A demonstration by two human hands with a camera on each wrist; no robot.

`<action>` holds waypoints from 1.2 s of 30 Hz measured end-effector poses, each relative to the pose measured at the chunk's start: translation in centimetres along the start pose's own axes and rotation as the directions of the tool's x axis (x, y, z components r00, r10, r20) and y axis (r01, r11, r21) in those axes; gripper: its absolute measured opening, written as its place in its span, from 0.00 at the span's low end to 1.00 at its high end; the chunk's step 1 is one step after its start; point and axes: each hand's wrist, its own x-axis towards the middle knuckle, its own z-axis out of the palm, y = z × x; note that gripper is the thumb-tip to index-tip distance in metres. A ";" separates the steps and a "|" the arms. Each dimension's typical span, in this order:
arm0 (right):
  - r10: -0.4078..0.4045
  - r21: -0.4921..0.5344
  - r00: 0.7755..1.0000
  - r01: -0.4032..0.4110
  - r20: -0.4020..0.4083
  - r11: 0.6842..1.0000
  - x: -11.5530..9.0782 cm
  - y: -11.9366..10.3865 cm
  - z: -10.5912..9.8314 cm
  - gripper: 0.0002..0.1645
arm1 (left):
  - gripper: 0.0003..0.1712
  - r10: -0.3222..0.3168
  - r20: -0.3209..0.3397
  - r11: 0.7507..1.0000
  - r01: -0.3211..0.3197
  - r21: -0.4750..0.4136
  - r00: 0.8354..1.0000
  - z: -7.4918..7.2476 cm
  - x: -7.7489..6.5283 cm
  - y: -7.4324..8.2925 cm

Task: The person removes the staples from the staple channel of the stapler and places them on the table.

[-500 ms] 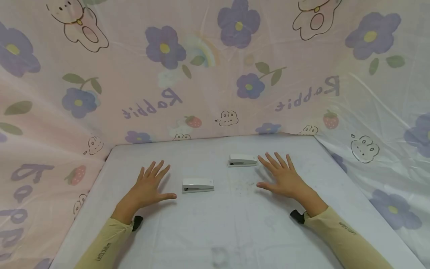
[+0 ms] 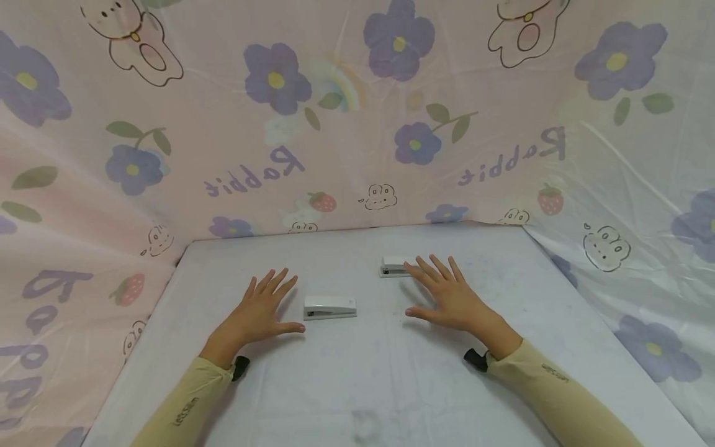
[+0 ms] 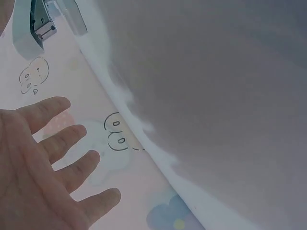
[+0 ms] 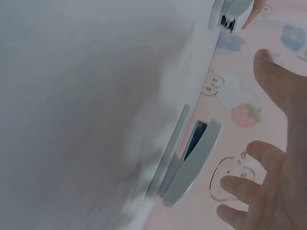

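Evidently, you're holding your left hand (image 2: 254, 318) and right hand (image 2: 454, 303) empty, fingers spread, perhaps giving near stapler (image 2: 331, 307) and far stapler (image 2: 394, 264) room.

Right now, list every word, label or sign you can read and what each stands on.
"Rabbit", twice, mirror-reversed: on the floral backdrop cloth.
"LetsSlim": on the left sleeve.
Small print on the right sleeve: too small to read surely.
Large lettering at the cloth's left side: skewed, cannot be read surely.
Tiny mark on the nearer white stapler: too small to read.
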 end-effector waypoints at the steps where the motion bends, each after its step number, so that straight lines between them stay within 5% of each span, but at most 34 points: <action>1: -0.010 -0.005 1.000 0.010 -0.003 1.000 0.2 -0.2 0.1 0.60 | 0.66 0.004 0.001 1.000 -0.004 0.000 1.000 0.1 0.1 0.0; 16: -0.135 0.042 0.991 0.135 -0.013 0.990 3.3 -3.9 1.6 0.60 | 0.61 0.060 0.066 0.995 -0.055 -0.085 0.996 0.2 1.2 0.6; 23: -0.194 0.103 0.981 0.192 0.002 0.976 4.5 -5.4 2.4 0.59 | 0.58 0.041 0.161 0.982 -0.011 -0.188 0.986 0.0 1.7 0.8; 36: -0.215 0.260 0.976 0.203 0.020 0.944 6.2 -8.1 3.5 0.50 | 0.43 0.009 0.162 0.984 0.020 -0.178 0.987 0.5 3.0 1.1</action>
